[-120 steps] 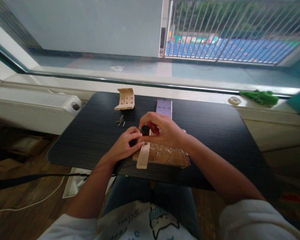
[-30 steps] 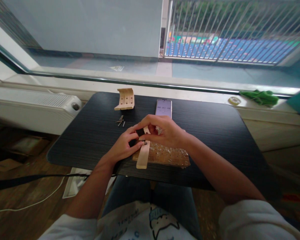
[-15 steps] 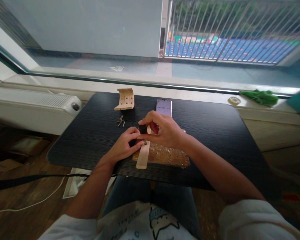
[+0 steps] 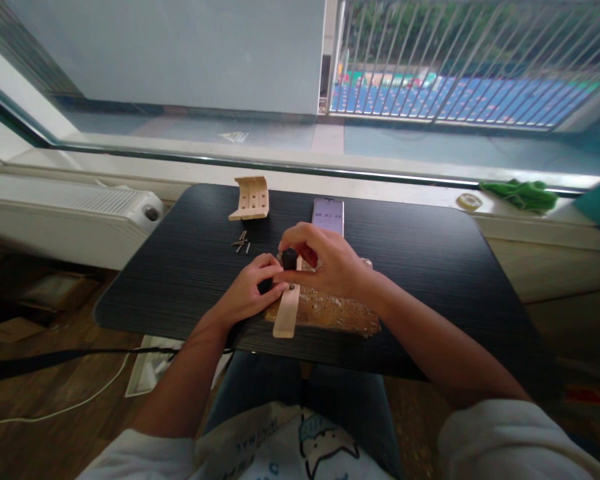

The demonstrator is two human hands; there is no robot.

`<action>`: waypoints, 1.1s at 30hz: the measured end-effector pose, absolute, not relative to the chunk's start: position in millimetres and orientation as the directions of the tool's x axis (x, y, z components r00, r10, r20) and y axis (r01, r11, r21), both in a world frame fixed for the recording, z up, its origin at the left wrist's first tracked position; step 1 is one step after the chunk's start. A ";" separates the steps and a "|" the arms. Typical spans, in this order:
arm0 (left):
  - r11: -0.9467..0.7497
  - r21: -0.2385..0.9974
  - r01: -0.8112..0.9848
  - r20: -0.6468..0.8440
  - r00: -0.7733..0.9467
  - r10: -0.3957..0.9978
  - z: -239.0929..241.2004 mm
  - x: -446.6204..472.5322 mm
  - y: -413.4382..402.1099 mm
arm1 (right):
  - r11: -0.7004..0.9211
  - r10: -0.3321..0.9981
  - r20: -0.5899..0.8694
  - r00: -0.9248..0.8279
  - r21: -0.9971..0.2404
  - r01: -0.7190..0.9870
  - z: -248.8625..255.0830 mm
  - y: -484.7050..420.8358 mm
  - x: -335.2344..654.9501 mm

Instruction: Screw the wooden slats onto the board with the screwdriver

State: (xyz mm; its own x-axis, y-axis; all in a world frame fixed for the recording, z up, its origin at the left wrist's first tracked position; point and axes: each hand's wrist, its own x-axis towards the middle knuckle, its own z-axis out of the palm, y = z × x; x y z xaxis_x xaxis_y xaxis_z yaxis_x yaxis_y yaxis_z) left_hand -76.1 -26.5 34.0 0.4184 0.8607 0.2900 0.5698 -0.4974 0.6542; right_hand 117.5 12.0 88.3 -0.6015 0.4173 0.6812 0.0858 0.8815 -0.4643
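Note:
My right hand (image 4: 327, 263) pinches a small black knob-like piece (image 4: 289, 259) between thumb and fingers; its exact kind does not show. Directly under it lies a pale wooden strip (image 4: 287, 313) with a dark round spot, a hole or a screw head, beside my left thumb. My left hand (image 4: 253, 287) is closed at the strip's left edge, thumb and forefinger on the strip just below the black piece. A brown board in clear plastic wrap (image 4: 337, 313), dotted with small holes, supports the strip. My right hand hides part of the strip and the board.
Several screws (image 4: 241, 243) lie loose on the black table (image 4: 180, 267), left of my hands. Behind them stands a curved wooden piece with holes (image 4: 253, 200). A phone (image 4: 329, 215) showing a timer lies beyond my right hand. Tape (image 4: 469, 201) and a green cloth (image 4: 520, 193) rest on the windowsill.
The black piece has turned and shifted slightly right in my right hand's fingers, now showing a rounder end. My left hand and the wooden strip stay in place.

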 end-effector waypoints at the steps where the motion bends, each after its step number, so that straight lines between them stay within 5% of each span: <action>1: -0.496 0.655 0.570 0.288 0.418 0.862 34.1 -76.0 -26.6 | 0.888 0.408 0.687 -0.602 -0.452 0.085 88.0 12.1 117.5; 14: -0.503 0.652 0.568 0.289 0.427 0.857 31.0 -77.1 -25.9 | 0.918 0.327 0.701 -0.633 -0.394 0.037 91.3 14.0 120.1; 33: -0.463 0.681 0.568 0.248 0.416 0.875 36.7 -75.1 -27.2 | 0.610 0.423 0.449 -0.787 -0.783 -0.119 97.8 11.3 122.2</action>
